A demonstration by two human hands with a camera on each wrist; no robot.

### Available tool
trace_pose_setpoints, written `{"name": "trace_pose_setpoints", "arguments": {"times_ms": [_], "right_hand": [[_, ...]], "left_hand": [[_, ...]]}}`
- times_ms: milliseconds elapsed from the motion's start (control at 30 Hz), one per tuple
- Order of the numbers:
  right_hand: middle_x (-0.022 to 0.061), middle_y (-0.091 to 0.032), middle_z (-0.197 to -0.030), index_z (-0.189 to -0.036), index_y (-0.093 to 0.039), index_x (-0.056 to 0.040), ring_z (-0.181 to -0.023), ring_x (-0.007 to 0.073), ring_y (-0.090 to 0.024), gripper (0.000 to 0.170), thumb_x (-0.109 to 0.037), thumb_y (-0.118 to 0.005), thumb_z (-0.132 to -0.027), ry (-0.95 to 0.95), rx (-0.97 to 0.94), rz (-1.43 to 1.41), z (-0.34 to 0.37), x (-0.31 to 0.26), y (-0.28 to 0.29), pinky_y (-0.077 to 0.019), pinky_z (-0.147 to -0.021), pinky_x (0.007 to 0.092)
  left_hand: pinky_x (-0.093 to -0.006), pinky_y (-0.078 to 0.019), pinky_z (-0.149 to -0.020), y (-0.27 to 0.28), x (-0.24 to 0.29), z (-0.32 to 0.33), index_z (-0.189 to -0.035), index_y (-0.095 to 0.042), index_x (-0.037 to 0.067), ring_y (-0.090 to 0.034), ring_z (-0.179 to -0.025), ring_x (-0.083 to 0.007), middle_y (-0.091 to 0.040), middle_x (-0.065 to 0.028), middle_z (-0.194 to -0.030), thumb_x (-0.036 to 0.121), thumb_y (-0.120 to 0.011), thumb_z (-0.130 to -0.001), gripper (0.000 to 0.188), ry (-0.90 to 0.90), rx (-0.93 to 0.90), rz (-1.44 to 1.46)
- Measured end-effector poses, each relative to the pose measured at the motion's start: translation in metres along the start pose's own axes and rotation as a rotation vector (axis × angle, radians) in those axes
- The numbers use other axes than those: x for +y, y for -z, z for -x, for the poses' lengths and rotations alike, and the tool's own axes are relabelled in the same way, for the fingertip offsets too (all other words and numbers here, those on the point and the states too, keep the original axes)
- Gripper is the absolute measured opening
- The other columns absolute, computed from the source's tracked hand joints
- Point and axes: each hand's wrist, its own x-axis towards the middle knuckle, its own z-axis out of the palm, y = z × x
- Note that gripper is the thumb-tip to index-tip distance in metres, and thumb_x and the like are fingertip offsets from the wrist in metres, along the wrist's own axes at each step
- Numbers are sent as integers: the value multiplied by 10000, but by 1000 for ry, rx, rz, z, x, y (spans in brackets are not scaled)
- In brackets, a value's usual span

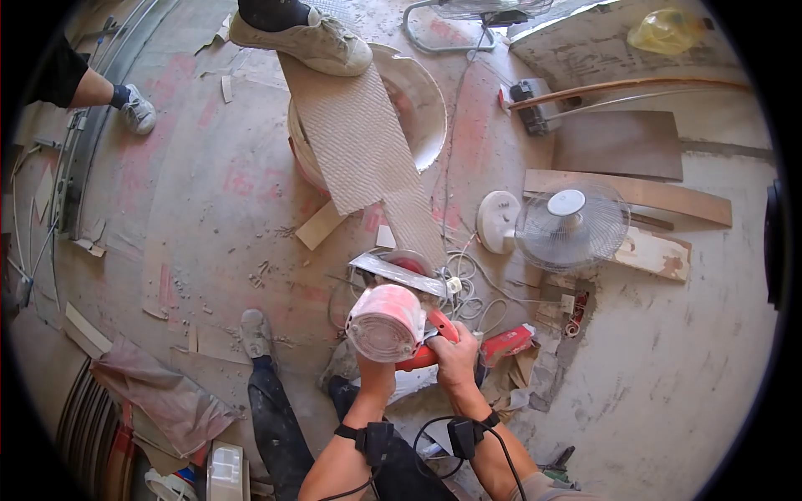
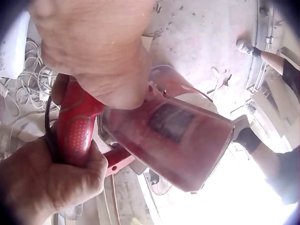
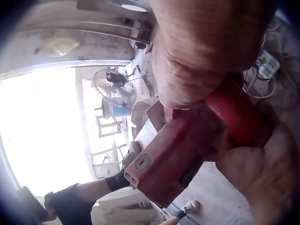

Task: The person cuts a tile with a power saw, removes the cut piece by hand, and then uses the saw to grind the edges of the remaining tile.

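Left hand (image 1: 378, 380) and right hand (image 1: 455, 357) have fingers clamped on circular saw (image 1: 384, 321), probably for steadying it against the board (image 1: 359, 142) ahead of them.

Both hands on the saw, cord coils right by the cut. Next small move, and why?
I'd draw the saw back slightly until the cord coils are moved aside. They lie loose beside the board's near end, where the blade guard sits. Left hand and right hand both grip the saw, so neither is free to shift them.
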Motion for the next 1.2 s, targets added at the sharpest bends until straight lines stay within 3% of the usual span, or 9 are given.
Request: {"name": "trace_pose_setpoints", "arguments": {"times_ms": [33, 233, 267, 400, 567, 633, 767, 1000, 1200], "right_hand": [[22, -628, -790, -891, -660, 27, -716, 105, -554, 203, -80, -688, -720, -17, 15, -29, 1, 3, 0, -480, -676, 275], [15, -639, -804, -914, -665, 21, -721, 94, -561, 196, -57, -692, -735, -56, 59, -69, 15, 23, 11, -478, -663, 266], [16, -646, -816, -933, -670, 23, -728, 94, -569, 211, -55, -694, -738, -61, 66, -83, 17, 26, 12, -482, -668, 265], [22, -668, -854, -1002, -682, 28, -754, 96, -594, 266, -51, -697, -748, -81, 46, -103, 24, 16, 14, -496, -690, 264], [18, -671, -859, -1019, -686, 26, -748, 95, -592, 278, -61, -691, -754, -23, 42, -81, 26, 23, 13, -501, -694, 267], [22, -670, -850, -1000, -687, 25, -743, 99, -589, 273, -77, -692, -747, -9, 42, -57, 26, 25, 11, -501, -696, 275], [33, -667, -826, -958, -689, 26, -744, 110, -589, 259, -101, -693, -732, -14, 49, -17, 17, 28, 9, -501, -702, 289], [41, -670, -846, -976, -690, 27, -755, 116, -598, 267, -89, -693, -735, -53, 76, -102, 23, 48, 14, -501, -714, 285], [35, -662, -831, -964, -682, 27, -743, 116, -594, 247, -69, -689, -736, -13, 76, -90, 33, 43, 22, -498, -702, 286]], "left_hand": [[-325, -531, -850, 2, -1, 0, -1266, -564, 20, -599, -1028, -191, -605, -84, -1168, 102, -698, -899, 399, 36, -10, 35], [-323, -522, -893, -8, -4, 17, -1229, -593, 24, -640, -1028, -161, -665, -68, -1141, 166, -733, -890, 394, -217, 66, -193], [-327, -519, -909, -8, -6, 20, -1245, -576, 22, -637, -1047, -170, -658, -69, -1160, 151, -739, -882, 417, -88, 35, -18], [-328, -514, -923, -7, -20, 27, -1253, -556, 14, -633, -1056, -176, -649, -79, -1177, 117, -741, -873, 435, -192, 11, -101], [-334, -503, -946, -4, -15, 30, -1263, -544, 10, -624, -1079, -179, -642, -86, -1187, 113, -743, -871, 452, -119, 12, -98], [-337, -494, -962, 1, -29, 23, -1274, -541, 10, -616, -1094, -179, -641, -86, -1189, 124, -738, -877, 459, -254, 26, -144], [-342, -473, -988, 2, -17, 14, -1288, -540, 10, -599, -1126, -183, -635, -92, -1205, 150, -724, -894, 457, -124, 12, -135], [-294, -536, -810, -9, -12, 24, -1123, -640, 20, -648, -931, -128, -687, -45, -1039, 148, -710, -900, 266, -213, 70, -128], [-302, -533, -816, -9, -29, 37, -1111, -636, 12, -644, -947, -138, -684, -60, -1050, 112, -697, -899, 243, -233, 41, -147]]}}
